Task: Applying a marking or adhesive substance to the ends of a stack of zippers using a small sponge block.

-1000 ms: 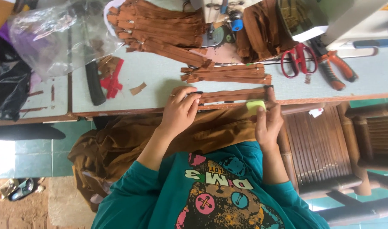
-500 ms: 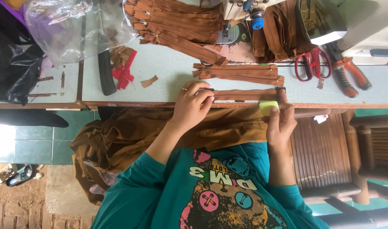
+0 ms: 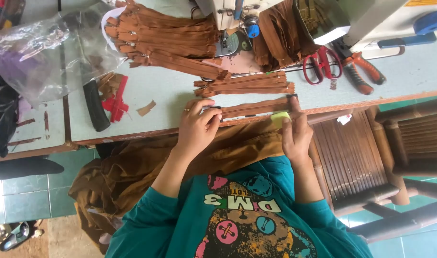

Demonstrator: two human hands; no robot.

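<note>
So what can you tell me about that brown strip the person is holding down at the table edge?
The brown zipper strip looks like fabric tape with a dark line along its middle. It lies flat and stretched out along the near edge of the pale table. The hand at presses one end; the other hand, holding a small yellow-green piece, pins the other end. Similar strips lie just beyond it.

- The left hand (image 3: 199,125) has been slid along the brown zipper strip (image 3: 256,107) at the table's near edge.
- The right hand (image 3: 294,134) has been shifted slightly.
</note>
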